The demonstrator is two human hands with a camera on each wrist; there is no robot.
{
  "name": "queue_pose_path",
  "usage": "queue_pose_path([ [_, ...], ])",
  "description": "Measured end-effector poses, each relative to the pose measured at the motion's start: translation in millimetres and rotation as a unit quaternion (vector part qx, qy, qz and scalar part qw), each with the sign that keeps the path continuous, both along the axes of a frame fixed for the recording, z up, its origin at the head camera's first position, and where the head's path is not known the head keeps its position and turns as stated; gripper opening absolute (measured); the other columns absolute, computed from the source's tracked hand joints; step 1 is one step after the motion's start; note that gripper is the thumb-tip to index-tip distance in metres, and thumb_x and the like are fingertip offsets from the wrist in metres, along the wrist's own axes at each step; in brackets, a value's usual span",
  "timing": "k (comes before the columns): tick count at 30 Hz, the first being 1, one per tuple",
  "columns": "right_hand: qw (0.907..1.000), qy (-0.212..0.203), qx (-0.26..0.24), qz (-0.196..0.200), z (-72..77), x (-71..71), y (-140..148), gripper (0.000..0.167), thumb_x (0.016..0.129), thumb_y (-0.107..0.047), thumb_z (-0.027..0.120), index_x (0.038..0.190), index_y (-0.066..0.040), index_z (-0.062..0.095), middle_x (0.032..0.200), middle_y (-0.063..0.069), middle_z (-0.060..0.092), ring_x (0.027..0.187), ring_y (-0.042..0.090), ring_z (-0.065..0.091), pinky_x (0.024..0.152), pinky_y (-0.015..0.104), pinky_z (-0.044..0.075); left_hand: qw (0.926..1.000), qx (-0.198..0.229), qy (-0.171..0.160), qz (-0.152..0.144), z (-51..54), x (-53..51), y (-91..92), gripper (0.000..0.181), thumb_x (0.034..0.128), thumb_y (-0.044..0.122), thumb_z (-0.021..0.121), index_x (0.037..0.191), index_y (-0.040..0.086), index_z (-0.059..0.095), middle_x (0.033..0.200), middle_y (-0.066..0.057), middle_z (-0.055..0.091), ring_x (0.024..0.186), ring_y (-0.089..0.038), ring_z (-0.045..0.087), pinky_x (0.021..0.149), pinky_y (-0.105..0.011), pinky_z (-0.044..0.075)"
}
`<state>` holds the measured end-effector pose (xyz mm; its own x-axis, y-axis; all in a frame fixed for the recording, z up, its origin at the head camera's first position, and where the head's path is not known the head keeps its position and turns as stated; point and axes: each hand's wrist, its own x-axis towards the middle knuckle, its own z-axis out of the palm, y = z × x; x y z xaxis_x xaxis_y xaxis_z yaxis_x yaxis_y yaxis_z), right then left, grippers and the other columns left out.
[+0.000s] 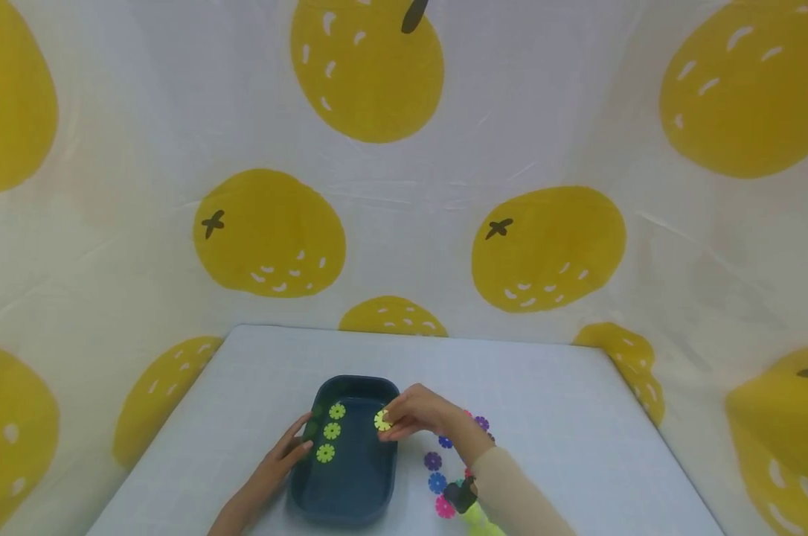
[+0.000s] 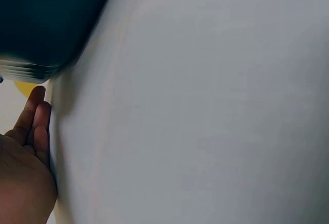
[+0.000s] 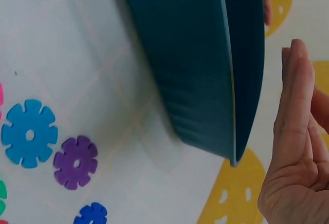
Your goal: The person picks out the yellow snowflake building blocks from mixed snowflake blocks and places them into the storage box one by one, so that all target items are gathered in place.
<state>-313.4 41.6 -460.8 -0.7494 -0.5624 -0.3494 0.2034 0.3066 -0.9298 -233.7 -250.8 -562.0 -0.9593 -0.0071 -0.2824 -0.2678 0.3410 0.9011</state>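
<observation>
A dark teal tray lies on the table, with three yellow-green notched discs in a row along its left inside. Over the tray's right rim, my right hand pinches another yellow-green notched disc between thumb and fingers. In the right wrist view this hand is beside the tray, and its disc is out of sight. My left hand rests at the tray's left side. The left wrist view shows its fingers fairly straight, close to the tray wall.
Loose notched discs lie right of the tray, partly under the right forearm: purple, blue, pink and several others. A yellow-green pile is at the front edge. A fruit-print curtain surrounds the white table.
</observation>
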Motion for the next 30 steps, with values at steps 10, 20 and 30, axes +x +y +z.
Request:
queue_pose_path([
  [10, 0.9991, -0.011, -0.003, 0.041, 7.2, -1.4, -32, 0.014, 0.092, -0.010, 0.067, 0.096, 0.000, 0.076, 0.086, 0.019, 0.075, 0.075, 0.026, 0.076, 0.060, 0.024, 0.058, 0.9997, 0.001, -0.017, 0.015, 5.6, 1.4, -1.8, 0.077, 0.0907, 0.064, 0.057, 0.156, 0.035, 0.027, 0.159, -0.024, 0.029, 0.144, -0.048, 0.027, 0.112, -0.065, 0.031],
  [20, 0.9967, -0.011, 0.027, 0.076, 11.1, -2.9, -54, 0.013, 0.092, -0.008, 0.068, 0.092, 0.002, 0.076, 0.082, 0.019, 0.075, 0.071, 0.025, 0.075, 0.059, 0.025, 0.058, 0.9995, 0.002, -0.023, 0.021, 2.8, -0.7, -1.2, 0.076, 0.0902, 0.064, 0.057, 0.155, 0.037, 0.029, 0.158, -0.022, 0.032, 0.143, -0.048, 0.030, 0.110, -0.066, 0.032],
  [30, 0.9863, -0.003, 0.082, 0.143, 9.6, -0.2, -70, 0.013, 0.091, -0.005, 0.066, 0.089, 0.003, 0.076, 0.078, 0.019, 0.074, 0.064, 0.022, 0.074, 0.060, 0.030, 0.060, 0.9997, 0.004, -0.017, 0.017, -1.6, -0.1, 1.8, 0.072, 0.0931, 0.060, 0.056, 0.155, 0.036, 0.030, 0.157, -0.021, 0.035, 0.142, -0.047, 0.033, 0.108, -0.066, 0.034],
])
